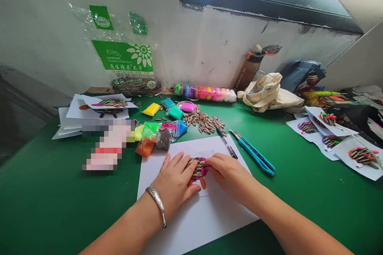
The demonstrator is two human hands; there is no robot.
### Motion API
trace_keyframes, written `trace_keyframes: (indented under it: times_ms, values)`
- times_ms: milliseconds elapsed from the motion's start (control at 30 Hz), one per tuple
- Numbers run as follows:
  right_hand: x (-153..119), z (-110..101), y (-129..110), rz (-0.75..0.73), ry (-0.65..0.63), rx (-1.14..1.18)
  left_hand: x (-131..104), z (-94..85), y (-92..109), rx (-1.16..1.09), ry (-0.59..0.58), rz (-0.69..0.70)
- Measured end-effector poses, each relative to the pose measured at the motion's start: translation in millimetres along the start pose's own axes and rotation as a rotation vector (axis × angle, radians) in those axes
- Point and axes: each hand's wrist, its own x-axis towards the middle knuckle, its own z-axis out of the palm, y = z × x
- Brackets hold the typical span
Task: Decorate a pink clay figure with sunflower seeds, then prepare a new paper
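A small figure of pink clay covered with striped sunflower seeds (198, 167) lies on a white sheet (191, 223), with an orange piece of clay (203, 183) at its lower edge. My left hand (176, 181), with a silver bangle at the wrist, lies spread over the sheet, its fingertips on the figure's left side. At the right edge of the figure, my right hand (229, 175) has thumb and forefinger pinched together; whatever is between them is too small to make out.
Bagged coloured clay (163, 142) and a seed pile (205, 120) lie beyond the sheet. A pen (228, 145) and blue cutter (254, 153) are at the right. Papers with seed figures (362, 155) lie far right, others (98, 105) at left. A bottle (248, 71) stands behind.
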Motion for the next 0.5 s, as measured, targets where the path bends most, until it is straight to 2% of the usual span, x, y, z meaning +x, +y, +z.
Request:
trace_keyframes:
  times_ms: [500]
  values:
    - [1.9,5.2,6.3,-0.05,-0.017,0.051,-1.3,2.8,-0.9,0.032,0.0,0.008]
